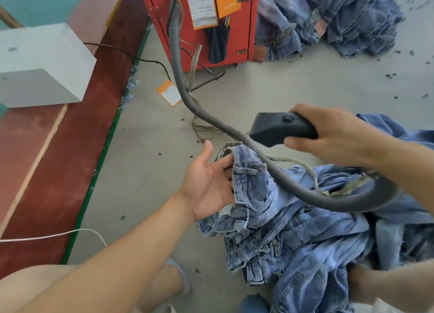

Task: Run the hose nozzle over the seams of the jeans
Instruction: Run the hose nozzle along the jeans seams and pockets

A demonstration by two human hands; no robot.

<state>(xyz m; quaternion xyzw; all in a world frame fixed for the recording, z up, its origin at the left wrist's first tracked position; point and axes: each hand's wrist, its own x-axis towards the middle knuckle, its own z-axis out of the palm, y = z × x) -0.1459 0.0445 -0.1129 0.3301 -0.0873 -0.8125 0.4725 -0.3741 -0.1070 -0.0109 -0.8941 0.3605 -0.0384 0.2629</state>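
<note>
- A grey box [44,64] sits on a red ledge [77,134] at the far left
- The left hand [209,183] is palm up with loose fingers, and its fingertips touch the top edge of the jeans [253,188]
- A grey hose [211,118] runs from the red machine [199,24] down over the jeans
- The jeans lie in a blue heap on the floor [293,87], low and to the right
- The right hand [328,134] grips the black nozzle [279,128], held above the jeans and not touching them
- More jeans [340,19] lie at the top right

Head-worn view, forward and downward
</note>
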